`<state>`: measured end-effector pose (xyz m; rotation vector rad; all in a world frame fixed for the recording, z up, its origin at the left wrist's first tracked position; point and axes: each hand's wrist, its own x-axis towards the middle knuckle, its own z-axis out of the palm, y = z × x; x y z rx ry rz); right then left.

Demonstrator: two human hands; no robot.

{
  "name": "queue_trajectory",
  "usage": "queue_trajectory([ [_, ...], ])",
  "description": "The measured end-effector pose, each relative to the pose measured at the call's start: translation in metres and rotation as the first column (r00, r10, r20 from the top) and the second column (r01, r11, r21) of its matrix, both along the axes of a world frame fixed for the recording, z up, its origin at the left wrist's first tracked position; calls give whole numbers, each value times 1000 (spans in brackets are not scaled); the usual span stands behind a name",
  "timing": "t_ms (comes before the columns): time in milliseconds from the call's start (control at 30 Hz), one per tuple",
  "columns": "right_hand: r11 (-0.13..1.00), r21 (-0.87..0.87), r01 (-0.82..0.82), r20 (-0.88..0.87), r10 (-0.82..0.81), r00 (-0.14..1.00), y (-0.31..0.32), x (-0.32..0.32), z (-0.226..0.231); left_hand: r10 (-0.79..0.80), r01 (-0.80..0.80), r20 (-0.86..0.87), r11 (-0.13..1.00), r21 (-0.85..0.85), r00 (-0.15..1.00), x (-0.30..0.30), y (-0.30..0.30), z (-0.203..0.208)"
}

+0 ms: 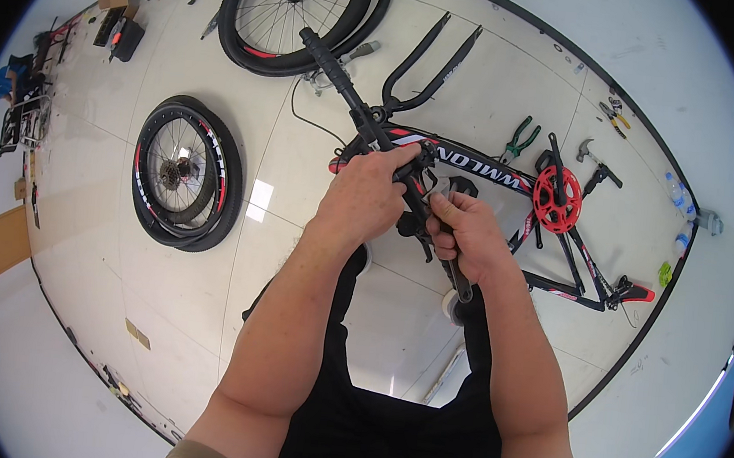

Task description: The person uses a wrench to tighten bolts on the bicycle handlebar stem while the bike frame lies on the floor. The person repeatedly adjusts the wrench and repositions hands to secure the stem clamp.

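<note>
Right fingers point(443, 240) grip a dark tool point(460, 282) near the handlebar point(343, 85).

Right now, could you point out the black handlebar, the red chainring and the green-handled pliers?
Black handlebar point(345, 87): head view, on its wrapped upper stretch.
Red chainring point(567, 215): head view, on its lower right face.
Green-handled pliers point(514, 147): head view, near where the handles meet.

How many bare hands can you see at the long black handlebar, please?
2: the bare left hand, index finger extended near the middle of the long black handlebar, and the bare right hand, fingers curled, nearer its lower end.
</note>
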<state>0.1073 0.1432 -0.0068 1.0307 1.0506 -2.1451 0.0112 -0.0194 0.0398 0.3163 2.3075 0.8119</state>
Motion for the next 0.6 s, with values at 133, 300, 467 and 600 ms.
queue_trajectory([
  [133, 999, 45, -24, -5, 24, 1000, -2, -1, 2, -12, 13, -40, 1000, 21, 999, 2, -3, -9],
  [300, 998, -38, 43, -47, -45, 998, -2, 1, 2, 9, -9, 8, 1000, -13, 1000, 0, 0, -3],
  [467, 999, -18, 37, -51, -38, 998, -1, 1, 1, 2, -2, -10, 1000, -5, 1000, 0, -1, -5],
  [600, 999, 48, -1, -25, 2, 1000, -2, 0, 4, -8, 8, -15, 1000, 15, 1000, 1, -1, -2],
])
